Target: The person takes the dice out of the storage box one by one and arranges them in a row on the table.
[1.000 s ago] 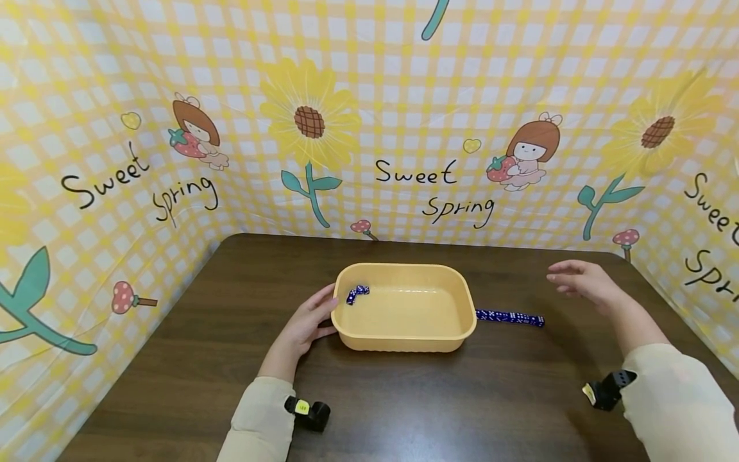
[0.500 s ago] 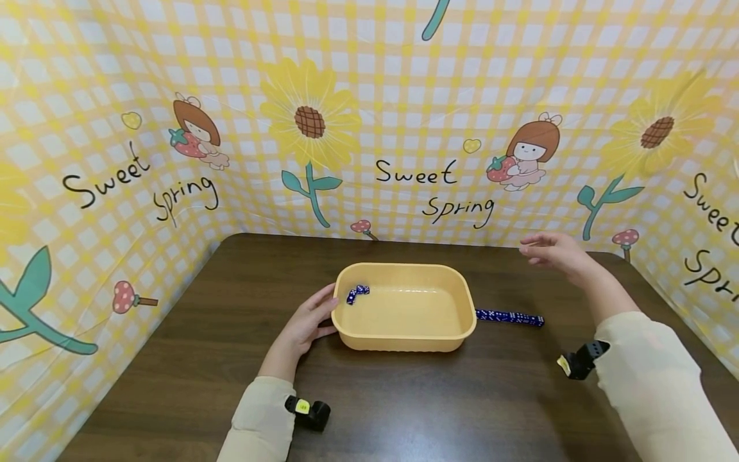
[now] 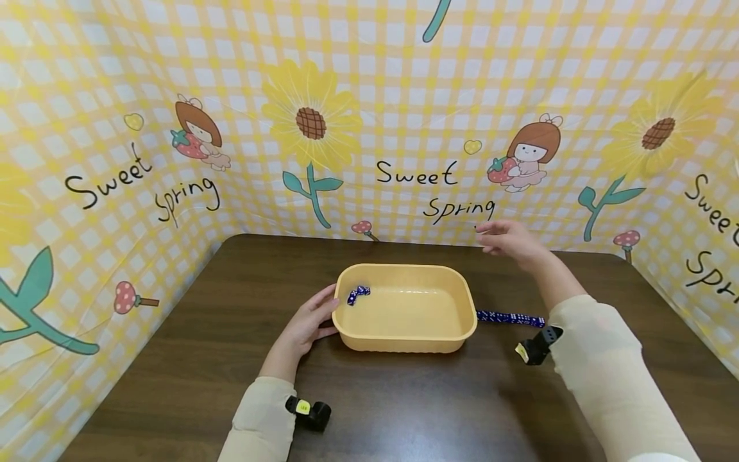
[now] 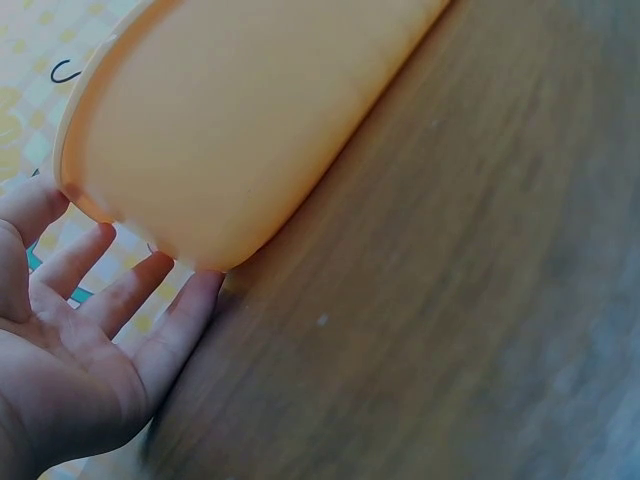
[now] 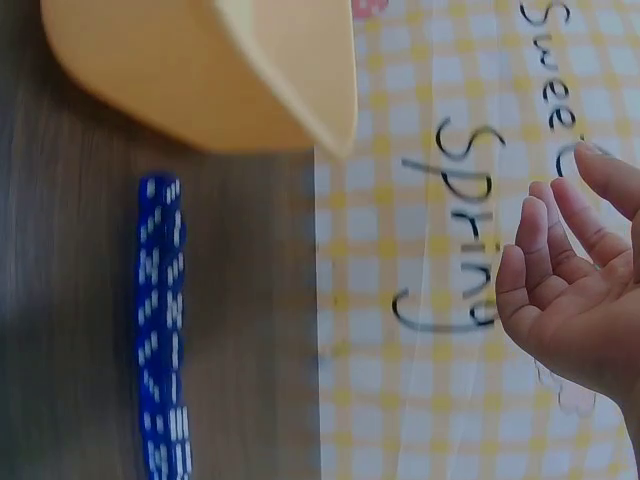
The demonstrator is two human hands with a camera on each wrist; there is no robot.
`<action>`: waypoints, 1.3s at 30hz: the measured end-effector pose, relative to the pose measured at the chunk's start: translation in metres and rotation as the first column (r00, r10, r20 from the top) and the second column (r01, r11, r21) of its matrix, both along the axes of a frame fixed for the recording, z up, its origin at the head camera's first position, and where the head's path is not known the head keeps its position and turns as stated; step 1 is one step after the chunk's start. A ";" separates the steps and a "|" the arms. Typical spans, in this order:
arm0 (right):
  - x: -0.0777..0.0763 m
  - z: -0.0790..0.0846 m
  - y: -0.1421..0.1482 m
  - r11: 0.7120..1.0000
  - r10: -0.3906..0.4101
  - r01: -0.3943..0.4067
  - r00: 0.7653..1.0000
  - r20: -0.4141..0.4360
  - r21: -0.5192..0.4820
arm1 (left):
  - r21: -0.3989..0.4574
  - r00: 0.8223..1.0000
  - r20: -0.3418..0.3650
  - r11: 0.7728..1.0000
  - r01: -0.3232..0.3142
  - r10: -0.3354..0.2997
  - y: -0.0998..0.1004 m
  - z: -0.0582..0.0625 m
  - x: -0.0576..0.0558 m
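A pale yellow plastic tub (image 3: 404,344) stands on the dark wooden table. Inside it, by the left end, lie a few blue dice (image 3: 358,295) with white pips. My left hand (image 3: 308,324) is at the tub's left end; in the left wrist view its extended fingers (image 4: 135,290) touch the outer wall and rim. Off the tub's right end runs a straight row of blue dice (image 3: 510,318), also seen in the right wrist view (image 5: 162,320). My right hand (image 3: 510,242) hangs in the air beyond that row, fingers loosely bent, holding nothing visible.
A yellow checked cloth (image 3: 398,96) with printed flowers and lettering hangs behind and at both sides of the table (image 3: 404,404). A black camera (image 3: 308,412) is strapped at the left wrist, and another (image 3: 538,346) at the right.
My right hand has moved left and farther back, from the right side of the table toward the tub. The left hand, the tub and the dice have stayed in place.
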State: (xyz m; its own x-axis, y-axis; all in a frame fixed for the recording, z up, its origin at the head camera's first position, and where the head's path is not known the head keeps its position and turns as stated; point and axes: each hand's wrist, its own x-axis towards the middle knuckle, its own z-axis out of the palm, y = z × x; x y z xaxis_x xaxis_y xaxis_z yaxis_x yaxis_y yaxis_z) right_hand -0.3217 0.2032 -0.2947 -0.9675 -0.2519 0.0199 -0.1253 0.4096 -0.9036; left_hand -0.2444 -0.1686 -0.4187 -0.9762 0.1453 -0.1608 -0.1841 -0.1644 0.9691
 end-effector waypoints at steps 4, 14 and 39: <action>-0.004 -0.003 -0.022 1.000 0.025 -0.025 1.000 0.004 -0.011 | -0.001 1.000 0.002 1.000 -0.013 0.013 0.000 -0.001 0.000; -0.007 -0.023 -0.082 0.991 0.066 -0.057 0.995 0.070 -0.118 | 0.002 1.000 0.003 1.000 -0.012 0.012 0.001 -0.003 0.002; 0.008 -0.075 -0.176 0.974 0.200 -0.177 0.966 0.166 -0.143 | 0.007 1.000 -0.002 1.000 -0.001 0.001 0.001 -0.002 -0.002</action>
